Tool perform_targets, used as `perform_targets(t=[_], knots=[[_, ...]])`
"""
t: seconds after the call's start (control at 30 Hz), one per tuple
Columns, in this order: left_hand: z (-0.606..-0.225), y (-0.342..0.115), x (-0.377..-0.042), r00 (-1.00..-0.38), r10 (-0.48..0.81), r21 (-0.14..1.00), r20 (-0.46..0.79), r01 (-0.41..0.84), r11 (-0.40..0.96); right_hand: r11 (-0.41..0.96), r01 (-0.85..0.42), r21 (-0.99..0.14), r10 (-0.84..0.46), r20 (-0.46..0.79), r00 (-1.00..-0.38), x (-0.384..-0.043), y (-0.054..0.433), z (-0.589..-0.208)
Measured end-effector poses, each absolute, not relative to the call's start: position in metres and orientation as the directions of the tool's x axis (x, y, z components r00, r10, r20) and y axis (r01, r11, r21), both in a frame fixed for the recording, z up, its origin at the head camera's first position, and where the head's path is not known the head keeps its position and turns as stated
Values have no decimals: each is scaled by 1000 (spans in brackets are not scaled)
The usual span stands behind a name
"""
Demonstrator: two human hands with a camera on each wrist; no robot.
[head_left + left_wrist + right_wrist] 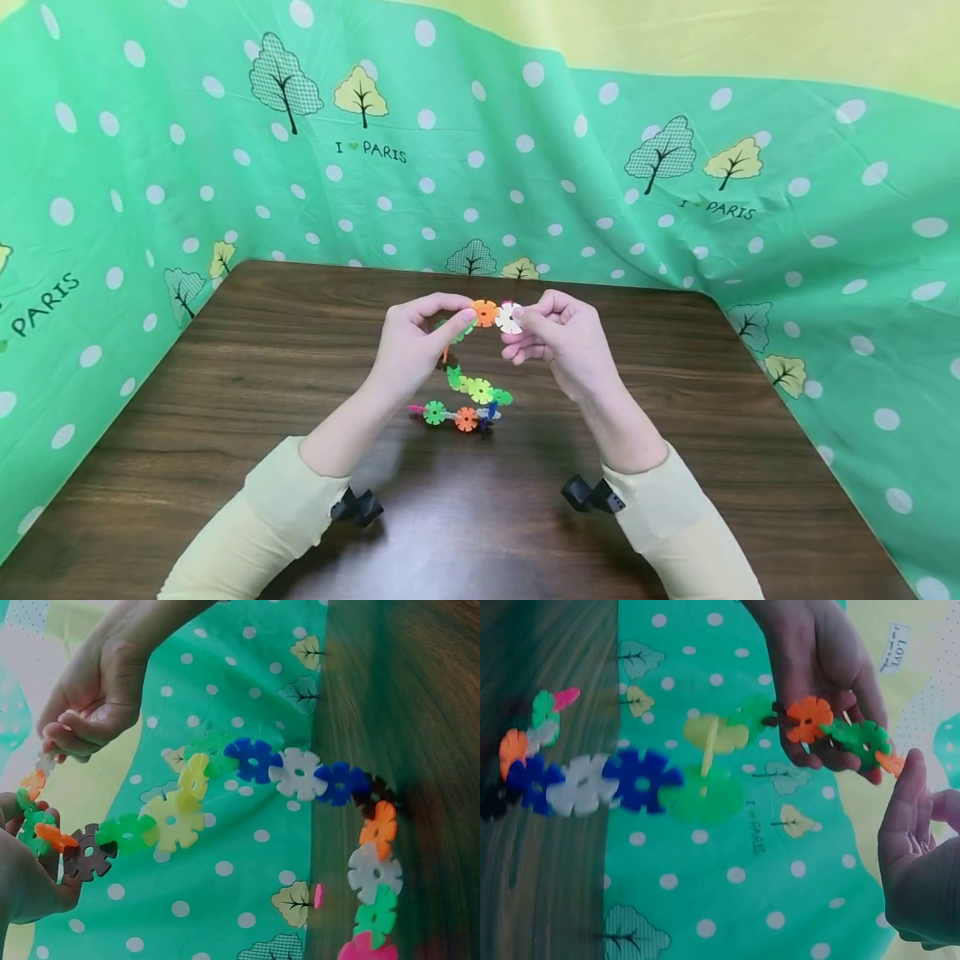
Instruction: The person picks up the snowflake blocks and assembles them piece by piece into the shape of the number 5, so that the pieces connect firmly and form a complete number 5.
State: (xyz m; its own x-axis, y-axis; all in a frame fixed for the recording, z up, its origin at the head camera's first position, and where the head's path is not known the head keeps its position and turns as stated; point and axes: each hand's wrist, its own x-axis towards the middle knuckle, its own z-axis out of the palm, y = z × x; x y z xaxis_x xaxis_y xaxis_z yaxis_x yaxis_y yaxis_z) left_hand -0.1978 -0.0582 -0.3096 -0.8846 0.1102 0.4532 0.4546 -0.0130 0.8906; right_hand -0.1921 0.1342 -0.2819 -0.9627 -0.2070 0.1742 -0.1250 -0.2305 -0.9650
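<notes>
A chain of interlocking plastic snowflake discs hangs from my hands in a curve, its lower end on the table. My left hand pinches its upper end beside an orange disc and a green disc. With thumb and fingers, my right hand pinches a white disc, which meets the orange one edge to edge; whether they are slotted together I cannot tell. A sliver of pink shows behind the white disc. Lower down, a brown disc, yellow disc and blue disc follow.
The dark wood-grain table lies under the chain's lower end, where a pink disc forms the tip. A green dotted cloth with printed trees rises behind the table and along its sides. Black wrist cameras sit at both cuffs.
</notes>
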Motion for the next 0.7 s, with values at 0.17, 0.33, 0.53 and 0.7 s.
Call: perform_targets(t=[0.17,0.33,0.53,0.7], knots=[[-313,-56,-197,-863,91,867,497,499,-10,-322,-49,-946,-201,118,-972,-191,129,-283],[-317,-52,-196,-845,77,849,529,529,-22,-369,2,-930,-166,64,-984,-190,126,-286],[-318,-51,-195,-848,70,850,526,524,-43,-380,0,-925,-134,55,-989,-187,121,-289],[-314,-54,-194,-853,106,858,511,513,-11,-387,-11,-922,-160,79,-984,-186,122,-286]])
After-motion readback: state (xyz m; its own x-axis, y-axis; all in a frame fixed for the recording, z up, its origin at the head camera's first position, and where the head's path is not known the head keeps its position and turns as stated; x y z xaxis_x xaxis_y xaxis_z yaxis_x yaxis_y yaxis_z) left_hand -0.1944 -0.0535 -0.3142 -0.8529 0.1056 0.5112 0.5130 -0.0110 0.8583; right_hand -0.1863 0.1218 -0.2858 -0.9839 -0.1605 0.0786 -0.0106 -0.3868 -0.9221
